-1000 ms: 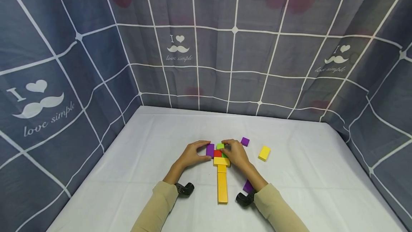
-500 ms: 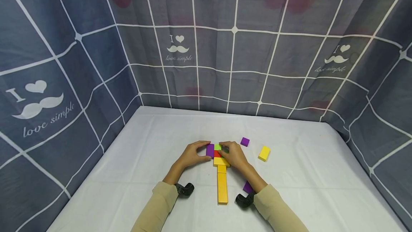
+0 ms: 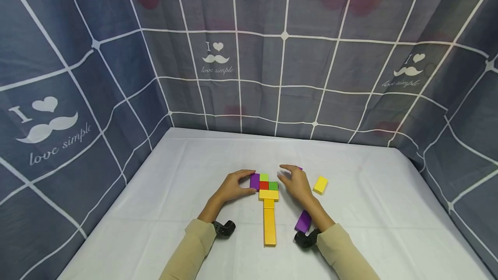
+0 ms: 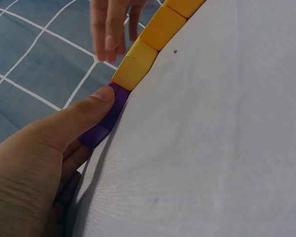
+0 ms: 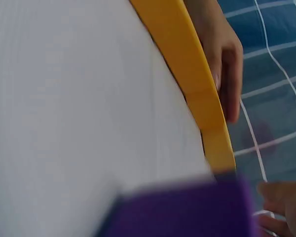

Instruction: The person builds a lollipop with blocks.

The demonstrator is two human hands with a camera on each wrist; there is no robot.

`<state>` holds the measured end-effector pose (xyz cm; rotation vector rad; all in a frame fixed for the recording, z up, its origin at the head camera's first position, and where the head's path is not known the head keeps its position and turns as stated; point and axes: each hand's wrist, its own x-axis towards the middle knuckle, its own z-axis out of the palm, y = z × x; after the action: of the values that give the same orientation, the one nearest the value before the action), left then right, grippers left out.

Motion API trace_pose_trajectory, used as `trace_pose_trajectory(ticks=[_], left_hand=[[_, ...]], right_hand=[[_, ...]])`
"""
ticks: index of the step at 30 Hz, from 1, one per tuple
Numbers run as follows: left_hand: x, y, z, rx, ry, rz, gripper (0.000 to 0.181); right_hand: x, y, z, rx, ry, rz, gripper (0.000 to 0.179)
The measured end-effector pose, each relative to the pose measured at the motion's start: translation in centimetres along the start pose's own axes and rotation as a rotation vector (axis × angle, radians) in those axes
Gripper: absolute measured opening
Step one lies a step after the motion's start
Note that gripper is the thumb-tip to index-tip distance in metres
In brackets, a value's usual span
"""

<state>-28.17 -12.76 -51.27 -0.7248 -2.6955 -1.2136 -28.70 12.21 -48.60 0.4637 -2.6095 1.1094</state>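
the left hand (image 3: 233, 186) has its grip clamped on a purple block (image 3: 254, 182), just left of the red block (image 3: 263, 185); the right hand (image 3: 296, 183), right of the red block, has its grip apart. 3 yellow blocks (image 3: 269, 227) line up nearside of the red block.

A narrow gap parts the dark green block (image 3: 273, 186) from the right hand (image 3: 297, 184); wider passage runs between the long yellow block (image 3: 269, 228) and the black wrist camera (image 3: 224, 228). The left hand (image 3: 234, 186) bars the held purple block (image 3: 254, 182) from the left; a loose purple block (image 3: 303, 221) obstructs the right forearm's inner side.
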Motion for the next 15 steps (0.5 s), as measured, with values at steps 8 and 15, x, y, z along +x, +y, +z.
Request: trace_pose_trajectory(ticks=[8, 15], left_hand=[[0.0, -0.1, -0.1, 0.002, 0.008, 0.025, 0.067], [-0.1, 0.0, 0.0, -0.009, 0.008, 0.024, 0.067]], right_hand=[[0.4, 2.5, -1.9, -0.061, 0.045, 0.107, 0.048], [0.2, 3.0, -2.2, -0.104, 0.026, 0.190, 0.045]])
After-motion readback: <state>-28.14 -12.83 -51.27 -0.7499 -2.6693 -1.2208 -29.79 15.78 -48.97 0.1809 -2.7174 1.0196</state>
